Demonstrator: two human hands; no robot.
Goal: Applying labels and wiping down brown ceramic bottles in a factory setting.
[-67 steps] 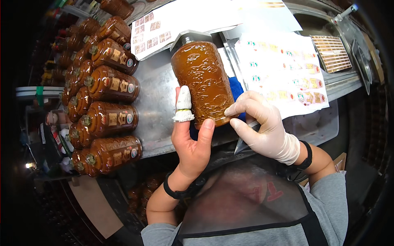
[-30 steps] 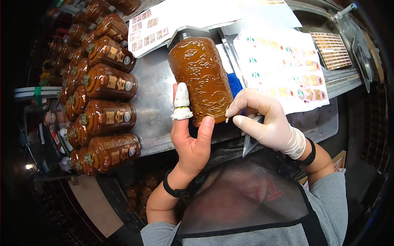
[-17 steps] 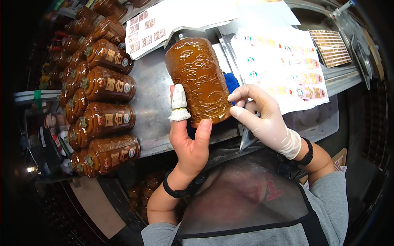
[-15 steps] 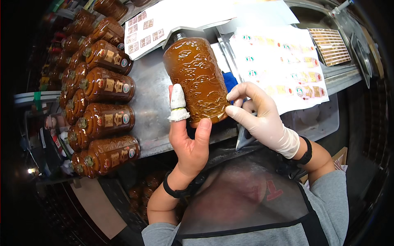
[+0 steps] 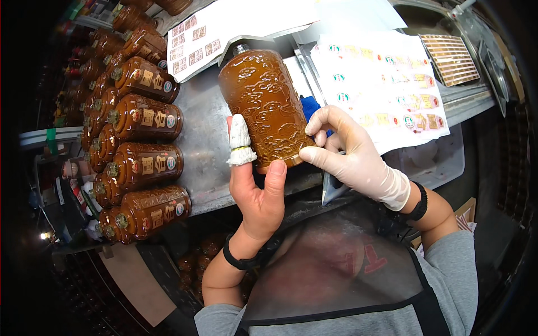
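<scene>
A large brown bottle (image 5: 262, 106) with raised patterns lies tilted, its dark neck pointing away from me, by an angled metal bracket (image 5: 263, 43). My left hand (image 5: 256, 193) holds its near left end, thumb on the base edge and fingers along the side; one finger wears a white cloth wrap (image 5: 241, 140) with a yellow band. My right hand (image 5: 353, 159), in a white glove, has its curled fingers and thumb against the bottle's lower right edge. Whether something small sits between those fingertips is hidden. Behind that hand shows a blue cloth-like thing (image 5: 309, 106).
Labelled brown bottles (image 5: 148, 159) are stacked in rows on the left of the metal table (image 5: 204, 145). Sheets of stickers (image 5: 386, 89) lie to the right; another printed sheet (image 5: 235, 28) is at the back. A striped board (image 5: 450, 60) and clear plastic bin (image 5: 443, 162) are further right.
The bottle and both hands have shifted slightly left. My right thumb has slid a little further over the bottle's lower edge; the hold stays alike.
</scene>
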